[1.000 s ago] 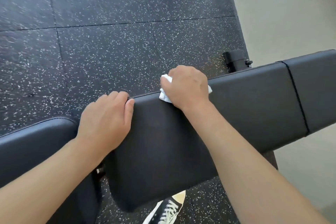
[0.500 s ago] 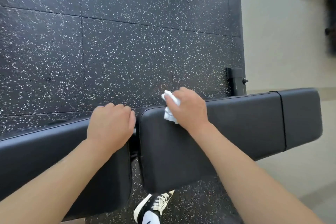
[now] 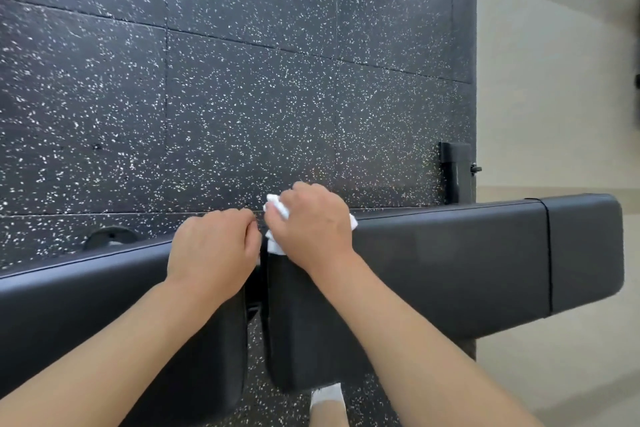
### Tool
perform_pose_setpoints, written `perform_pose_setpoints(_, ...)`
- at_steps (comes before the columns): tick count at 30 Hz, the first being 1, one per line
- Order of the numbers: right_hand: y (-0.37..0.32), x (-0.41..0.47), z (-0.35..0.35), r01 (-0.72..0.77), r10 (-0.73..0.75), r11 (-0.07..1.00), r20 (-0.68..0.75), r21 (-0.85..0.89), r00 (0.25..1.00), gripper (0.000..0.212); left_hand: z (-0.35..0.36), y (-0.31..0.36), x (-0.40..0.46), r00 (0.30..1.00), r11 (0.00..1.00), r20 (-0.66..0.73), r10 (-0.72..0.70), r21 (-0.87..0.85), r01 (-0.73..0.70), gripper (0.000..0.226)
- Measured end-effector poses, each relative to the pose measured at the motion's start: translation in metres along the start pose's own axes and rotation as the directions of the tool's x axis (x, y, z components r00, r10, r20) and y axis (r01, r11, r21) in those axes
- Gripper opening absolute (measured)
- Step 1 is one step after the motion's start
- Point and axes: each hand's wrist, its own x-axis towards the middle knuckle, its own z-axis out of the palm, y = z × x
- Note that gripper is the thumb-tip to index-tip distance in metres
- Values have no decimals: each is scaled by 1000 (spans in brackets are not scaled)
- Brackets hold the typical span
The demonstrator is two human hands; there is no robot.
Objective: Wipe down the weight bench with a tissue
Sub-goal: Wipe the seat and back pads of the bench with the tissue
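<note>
Tissue (image 3: 275, 218), bunched under the right hand's (image 3: 311, 225) curled fingers (image 3: 277, 230), sits at the pad's left end, the weight bench (image 3: 450, 253) stretching rightward; left hand (image 3: 213, 250) grips the neighbouring pad's edge.

Even, bright, diffuse light, no hard shadows. Soft sheen along the far edge of the black padded counter (image 3: 450, 253). Pale floor (image 3: 554, 80) on the right is near blown out. Motion blur on both hands, worst on the right hand (image 3: 311, 225) and tissue (image 3: 275, 206). Wide-angle distortion bows the rubber floor tile (image 3: 242, 97) seams and counter edges. Top-right corner is soft.
</note>
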Motion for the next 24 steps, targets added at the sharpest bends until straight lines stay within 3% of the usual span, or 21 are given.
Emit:
perform_pose_setpoints(3, 7, 2, 4, 66, -68, 996, 29, 67, 997, 40, 1, 8, 2, 997, 990, -29, -65, -127, 61, 25)
perform_pose_setpoints(8, 72, -4, -4, 71, -65, 987, -45, 142, 997, 42, 17, 71, 13, 1000, 969, 8, -27, -244, 28, 29)
perform_pose_setpoints(11, 141, -11, -15, 79, -54, 987, -172, 143, 984, 42, 32, 123, 27, 998, 998, -36, 60, -4, -60, 41)
perform_pose_setpoints(14, 215, -20, -27, 91, -43, 986, -309, 143, 950, 44, 44, 179, 47, 993, 982, 46, 108, 154, -114, 51)
perform_pose_setpoints(24, 430, -28, -64, -208, 211, 977, -252, 36, 945, 43, 102, 352, 102, 980, 973, 10, 199, 115, -199, 48)
